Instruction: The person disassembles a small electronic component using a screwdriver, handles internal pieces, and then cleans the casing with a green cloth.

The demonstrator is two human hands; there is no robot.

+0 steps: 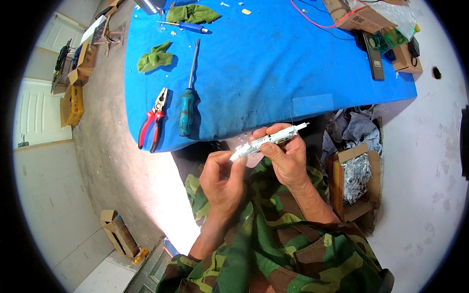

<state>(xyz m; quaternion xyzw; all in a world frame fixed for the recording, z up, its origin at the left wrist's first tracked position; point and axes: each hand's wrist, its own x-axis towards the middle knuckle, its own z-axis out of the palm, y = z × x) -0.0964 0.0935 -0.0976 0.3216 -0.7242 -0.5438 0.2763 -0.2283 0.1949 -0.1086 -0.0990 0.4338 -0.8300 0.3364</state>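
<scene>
Over my lap, just off the near edge of the table, I hold a slim white plastic mechanism (285, 135) with a thin rod at its right end. My left hand (220, 181) pinches its left end between thumb and fingertips. Around the middle, my right hand (289, 163) grips it, thumb on the near side and fingers behind. Small white pieces stick out along its upper left part. On the table to the left lie red-and-black pliers (159, 118) and a teal-handled screwdriver (187, 110), both apart from my hands.
A blue cloth (259, 68) covers the table. Green rags (155, 58) and a blue-handled screwdriver (190, 27) lie toward its far left. A dark phone-like slab (375, 63) lies at the right edge. Below, an open carton (356, 211) holds white scraps.
</scene>
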